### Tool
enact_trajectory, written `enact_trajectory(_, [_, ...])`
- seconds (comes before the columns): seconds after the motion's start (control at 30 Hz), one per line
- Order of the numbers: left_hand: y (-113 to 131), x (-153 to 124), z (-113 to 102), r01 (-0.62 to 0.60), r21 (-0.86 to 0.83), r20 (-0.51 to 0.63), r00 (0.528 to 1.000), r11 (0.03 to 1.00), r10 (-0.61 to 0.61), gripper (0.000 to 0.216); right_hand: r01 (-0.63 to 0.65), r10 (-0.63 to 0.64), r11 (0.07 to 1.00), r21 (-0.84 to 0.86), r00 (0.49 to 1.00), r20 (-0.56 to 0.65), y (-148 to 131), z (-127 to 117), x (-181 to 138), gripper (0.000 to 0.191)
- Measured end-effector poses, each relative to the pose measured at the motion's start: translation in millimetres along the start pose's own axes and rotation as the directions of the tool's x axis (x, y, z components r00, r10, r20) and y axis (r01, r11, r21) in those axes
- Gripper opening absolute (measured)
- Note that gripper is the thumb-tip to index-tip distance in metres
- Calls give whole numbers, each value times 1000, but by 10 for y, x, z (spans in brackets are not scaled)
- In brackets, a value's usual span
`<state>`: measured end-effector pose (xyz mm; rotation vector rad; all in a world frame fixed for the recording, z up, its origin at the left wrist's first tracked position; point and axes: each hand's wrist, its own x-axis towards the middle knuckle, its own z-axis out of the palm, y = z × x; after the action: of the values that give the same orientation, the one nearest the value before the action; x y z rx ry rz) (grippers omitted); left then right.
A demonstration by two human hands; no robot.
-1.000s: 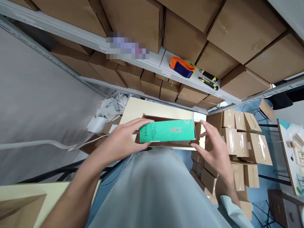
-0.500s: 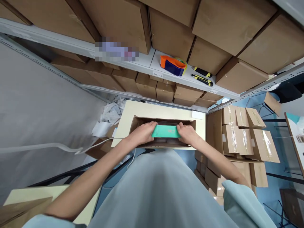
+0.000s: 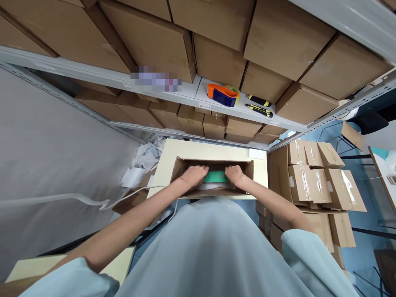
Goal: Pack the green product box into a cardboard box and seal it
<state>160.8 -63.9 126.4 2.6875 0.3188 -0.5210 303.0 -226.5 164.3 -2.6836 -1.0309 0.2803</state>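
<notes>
Left hand grips one end of the green box, right hand the other, fingers curled over it, both down inside the open carton. I see the green box lying flat mid-carton, long axis side to side along the carton's length. Its print I can't read from here; the small shelf tags beyond the carton are illegible too.
</notes>
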Motion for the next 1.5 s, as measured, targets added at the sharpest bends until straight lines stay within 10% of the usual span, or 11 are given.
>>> enact_trajectory(0.17, [73, -352, -169, -60, -516, -241, 967, 855, -78, 36, 253, -244, 967, 22, 904, 352, 193, -566, -256, 20])
enact_trajectory(0.27, [361, -431, -364, -181, -958, -242, 925, 221, -292, 46, 366, -461, 870, 331, 842, 279, 97, -810, -599, 22])
enact_trajectory(0.37, [685, -331, -569, -227, -904, -80, 922, -363, -378, 41, 439, -680, 612, 659, 717, 153, -165, -830, -905, 22])
enact_trajectory(0.47, [890, -171, -696, -219, -771, 49, 916, -599, -398, 24, 444, -779, 475, 760, 614, 128, -354, -763, -1051, 34])
enact_trajectory(0.63, [979, -35, -739, -194, -640, 205, 889, -743, -409, 22, 442, -638, 656, 611, 758, 136, -222, -809, -1100, 48])
enact_trajectory(0.9, [1124, 49, -705, -236, -640, 253, 834, -732, -490, 21, 410, -644, 611, 677, 755, 123, -44, -765, -1190, 58])
enact_trajectory(1.07, [886, -127, -579, -320, -763, 139, 767, -561, -627, 19, 421, -489, 781, 462, 872, 32, 231, -715, -1142, 73])
enact_trajectory(1.17, [588, -459, -401, -356, -928, -111, 546, -110, -830, 31, 215, -199, 924, 315, 976, -83, 615, -629, -1043, 82])
enact_trajectory(1.27, [283, -826, -147, -24, -902, -424, 233, 431, -875, 45, 32, -13, 976, 217, 996, -87, 1002, -466, -949, 90])
enact_trajectory(1.37, [78, -1064, 120, 340, -758, -488, 270, 556, -830, 63, 4, 0, 990, 141, 1000, -28, 1210, -302, -920, 65])
enact_trajectory(1.5, [55, -1158, 329, 478, -690, -402, 373, 545, -836, 48, 35, -27, 995, 97, 996, -85, 1201, -199, -955, 44])
